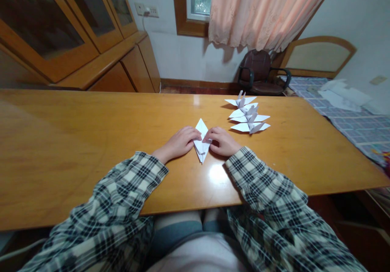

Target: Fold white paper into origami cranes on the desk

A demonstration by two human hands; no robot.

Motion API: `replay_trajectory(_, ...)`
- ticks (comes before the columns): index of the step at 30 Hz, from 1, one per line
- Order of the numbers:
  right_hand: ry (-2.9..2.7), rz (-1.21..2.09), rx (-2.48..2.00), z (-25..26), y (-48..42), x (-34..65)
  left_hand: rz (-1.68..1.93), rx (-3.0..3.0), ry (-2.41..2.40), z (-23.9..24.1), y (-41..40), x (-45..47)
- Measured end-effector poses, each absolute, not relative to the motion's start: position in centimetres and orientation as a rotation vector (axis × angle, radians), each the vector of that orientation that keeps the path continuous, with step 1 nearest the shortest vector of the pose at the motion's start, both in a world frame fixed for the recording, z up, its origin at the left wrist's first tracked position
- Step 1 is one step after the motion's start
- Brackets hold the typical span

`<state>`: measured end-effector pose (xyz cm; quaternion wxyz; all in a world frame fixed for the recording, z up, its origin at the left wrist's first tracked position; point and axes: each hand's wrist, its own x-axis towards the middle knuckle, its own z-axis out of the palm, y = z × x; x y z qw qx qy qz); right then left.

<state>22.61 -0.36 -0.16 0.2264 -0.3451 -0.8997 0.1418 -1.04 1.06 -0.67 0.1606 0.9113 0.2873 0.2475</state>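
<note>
A white sheet of origami paper, folded into a narrow diamond, lies on the wooden table in front of me. Its lower end is split into points, and a small flap shows across its middle. My left hand grips the left edge, thumb and fingers at the paper's widest part. On the opposite edge, my right hand has its curled fingers on the paper, the index fingertip resting on top. The fingertips hide parts of both side corners. Several finished white paper cranes stand in a row to the right, beyond my right hand.
The long wooden table runs across the view, its near edge close to my lap. Behind it are a wooden cabinet at left and a brown armchair. A bed with a checked cover stands at right.
</note>
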Motion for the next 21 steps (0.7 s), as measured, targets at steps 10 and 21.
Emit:
replay_trajectory(10, -2.508, 0.488, -0.956, 0.18, -0.36, 22.90, 0.727, 2.555, 0.863, -1.41, 1.19, -1.16)
replay_trajectory(21, -2.476, 0.634, -0.934, 0.16, 0.11, 23.41, 0.673, 2.561, 0.894, -1.22, 1.03, -1.07)
